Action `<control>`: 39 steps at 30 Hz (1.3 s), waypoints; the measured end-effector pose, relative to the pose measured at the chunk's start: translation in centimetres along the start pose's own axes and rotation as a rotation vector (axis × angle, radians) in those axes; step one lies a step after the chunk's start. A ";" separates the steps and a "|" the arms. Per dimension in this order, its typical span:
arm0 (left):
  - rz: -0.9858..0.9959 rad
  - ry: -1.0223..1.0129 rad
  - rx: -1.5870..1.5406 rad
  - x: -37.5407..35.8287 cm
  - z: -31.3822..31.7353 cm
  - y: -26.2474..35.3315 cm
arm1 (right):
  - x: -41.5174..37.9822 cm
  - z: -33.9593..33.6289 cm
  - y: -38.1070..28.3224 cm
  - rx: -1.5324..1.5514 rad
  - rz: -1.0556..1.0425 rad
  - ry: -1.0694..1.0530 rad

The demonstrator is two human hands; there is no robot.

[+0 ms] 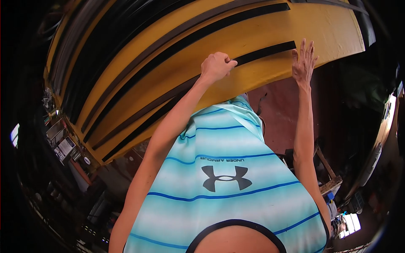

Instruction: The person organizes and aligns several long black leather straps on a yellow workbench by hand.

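Note:
A black strip [265, 52] lies across the yellow-covered table [333, 25], among several other dark strips running the same way. My left hand [217, 66] is closed over this strip near its middle, fingers curled under; whether they pinch the strip is hidden. At the strip's right end, my right hand [303, 65] is held with its fingers stretched out and apart, near the table's front edge, holding nothing. Another black strip [253, 16] lies farther back, with its end near the top of the view.
Past the table's left end stand shelves with papers and boxes [65, 145]. A wooden stool or frame [329, 168] is at the lower right, beside my right arm. Reddish floor [276, 114] shows below the table edge.

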State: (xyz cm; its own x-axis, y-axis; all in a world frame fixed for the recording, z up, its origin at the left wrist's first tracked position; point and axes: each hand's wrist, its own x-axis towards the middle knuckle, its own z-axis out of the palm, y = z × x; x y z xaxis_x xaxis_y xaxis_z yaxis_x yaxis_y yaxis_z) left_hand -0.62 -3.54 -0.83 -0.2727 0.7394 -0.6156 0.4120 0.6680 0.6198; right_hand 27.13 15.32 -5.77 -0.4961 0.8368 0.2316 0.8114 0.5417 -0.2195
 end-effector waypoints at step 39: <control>-0.001 -0.019 -0.077 -2.0 -1.6 -1.8 | -5.5 2.9 -12.5 0.243 -0.020 0.067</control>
State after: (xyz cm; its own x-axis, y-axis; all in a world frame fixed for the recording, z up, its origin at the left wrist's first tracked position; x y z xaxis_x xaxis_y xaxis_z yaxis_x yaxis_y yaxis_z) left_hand -2.24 -6.09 0.06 -0.2559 0.7377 -0.6248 0.3439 0.6735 0.6543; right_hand 18.78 4.21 -7.07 -0.4832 0.8230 0.2986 0.6996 0.5680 -0.4334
